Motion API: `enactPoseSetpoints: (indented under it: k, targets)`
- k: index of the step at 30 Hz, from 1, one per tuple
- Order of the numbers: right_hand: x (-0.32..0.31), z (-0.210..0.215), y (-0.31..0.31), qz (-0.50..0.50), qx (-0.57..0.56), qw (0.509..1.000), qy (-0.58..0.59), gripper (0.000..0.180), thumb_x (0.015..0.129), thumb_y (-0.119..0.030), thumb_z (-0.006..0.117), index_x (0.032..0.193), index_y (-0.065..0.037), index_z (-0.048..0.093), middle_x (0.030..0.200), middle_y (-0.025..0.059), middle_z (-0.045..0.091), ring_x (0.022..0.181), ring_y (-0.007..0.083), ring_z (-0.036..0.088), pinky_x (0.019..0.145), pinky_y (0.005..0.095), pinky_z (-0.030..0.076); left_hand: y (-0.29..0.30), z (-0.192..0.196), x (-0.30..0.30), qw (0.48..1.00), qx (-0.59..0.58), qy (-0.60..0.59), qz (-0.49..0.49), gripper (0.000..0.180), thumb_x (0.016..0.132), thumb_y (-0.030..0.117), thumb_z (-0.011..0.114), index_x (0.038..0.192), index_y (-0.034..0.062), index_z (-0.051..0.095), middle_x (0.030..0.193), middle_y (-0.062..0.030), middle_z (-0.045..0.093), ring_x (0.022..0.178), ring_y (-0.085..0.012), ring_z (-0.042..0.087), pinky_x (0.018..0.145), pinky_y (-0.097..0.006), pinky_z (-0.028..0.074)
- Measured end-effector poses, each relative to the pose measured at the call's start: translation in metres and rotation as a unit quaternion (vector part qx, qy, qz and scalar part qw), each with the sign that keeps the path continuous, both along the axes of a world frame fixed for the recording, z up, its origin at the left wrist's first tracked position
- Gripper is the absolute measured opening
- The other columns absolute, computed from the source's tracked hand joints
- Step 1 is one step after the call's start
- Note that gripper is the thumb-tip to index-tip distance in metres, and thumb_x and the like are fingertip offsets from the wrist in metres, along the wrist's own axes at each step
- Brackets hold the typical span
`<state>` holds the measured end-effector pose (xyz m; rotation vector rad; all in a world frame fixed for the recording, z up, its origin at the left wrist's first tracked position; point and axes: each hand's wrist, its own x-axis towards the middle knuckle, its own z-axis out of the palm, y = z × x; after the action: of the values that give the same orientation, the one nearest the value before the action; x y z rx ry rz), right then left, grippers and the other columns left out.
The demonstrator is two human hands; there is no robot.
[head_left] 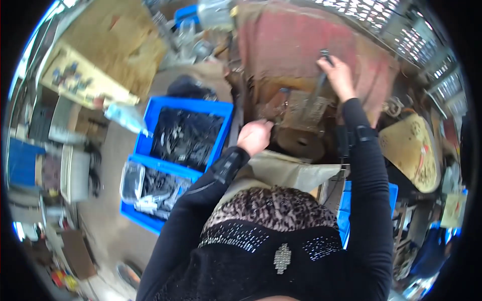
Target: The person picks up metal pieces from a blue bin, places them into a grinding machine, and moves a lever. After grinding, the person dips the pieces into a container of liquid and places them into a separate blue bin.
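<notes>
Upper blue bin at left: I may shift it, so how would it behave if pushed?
The upper blue bin, looking straight-edged, should feel stiff. It may be heavy, as dark pieces spread across it; loose and jumbled, they might slide about.

Right hand: you grip a dark piece near red cloth
Left hand: curled, contents unclear
Blue bins: your left, dark parts inside

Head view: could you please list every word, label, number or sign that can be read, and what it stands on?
No text can be read.
Cream surface: dark patches, too blurred to tell if any is writing.
Left wristband: any markings are too blurred.
Blue bin: no lettering can be made out.
Handle in the right hand: none visible.
</notes>
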<state>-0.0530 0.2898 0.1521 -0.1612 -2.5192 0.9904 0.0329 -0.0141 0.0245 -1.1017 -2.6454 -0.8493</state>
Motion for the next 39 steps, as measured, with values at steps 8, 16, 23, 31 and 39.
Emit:
enactPoseSetpoints:
  k: [8,16,23,31,39]
  targets:
    - [0.018,-0.022,0.012,0.009,-0.040,0.997,0.064,0.035,0.088,-0.034,0.072,0.108,-0.005,0.067,0.075,-0.0055,0.059,0.064,0.0033,0.048,0.058,0.0215,0.038,0.007,-0.035,-0.017,0.988,-0.065,0.141,-0.014,0.008,0.069,0.008,0.060,0.077,0.0076,0.060,0.076,-0.0151,0.060,0.074,-0.0341,0.062,0.063,-0.043,0.051]
    - [0.132,-0.097,0.011,-0.052,-0.370,0.898,-0.235,0.013,0.094,-0.021,0.063,0.090,-0.013,0.054,0.059,-0.0084,0.038,0.043,0.0045,0.036,0.037,0.0242,0.029,0.002,-0.003,-0.005,1.000,0.019,0.020,-0.001,0.007,0.072,0.008,0.059,0.079,0.0074,0.061,0.077,-0.0141,0.061,0.075,-0.0336,0.064,0.065,-0.043,0.052]
    - [0.175,-0.130,0.017,-0.074,-0.356,0.883,-0.298,0.011,0.094,-0.018,0.059,0.091,-0.011,0.050,0.062,-0.0044,0.042,0.043,0.0064,0.039,0.037,0.0239,0.032,0.004,-0.012,-0.007,0.999,0.013,0.033,-0.002,0.005,0.072,0.009,0.058,0.077,0.0091,0.061,0.075,-0.0145,0.062,0.072,-0.0334,0.065,0.062,-0.044,0.053]
    - [0.180,-0.138,0.013,-0.049,-0.257,0.896,-0.359,0.013,0.095,-0.019,0.056,0.091,-0.009,0.049,0.062,-0.0038,0.043,0.046,0.0073,0.041,0.038,0.0248,0.033,0.010,-0.036,-0.014,0.994,-0.012,0.104,0.026,0.005,0.075,0.011,0.057,0.074,0.0094,0.061,0.074,-0.0148,0.062,0.071,-0.0348,0.065,0.061,-0.045,0.052]
    - [0.178,-0.149,0.018,-0.023,-0.195,0.905,-0.377,0.014,0.095,-0.021,0.057,0.087,-0.012,0.049,0.061,-0.0051,0.043,0.043,0.0066,0.038,0.037,0.0247,0.030,-0.011,0.010,0.005,0.995,0.092,0.020,0.012,0.011,0.081,0.012,0.059,0.085,0.0071,0.067,0.080,-0.0141,0.065,0.078,-0.0343,0.066,0.066,-0.045,0.053]
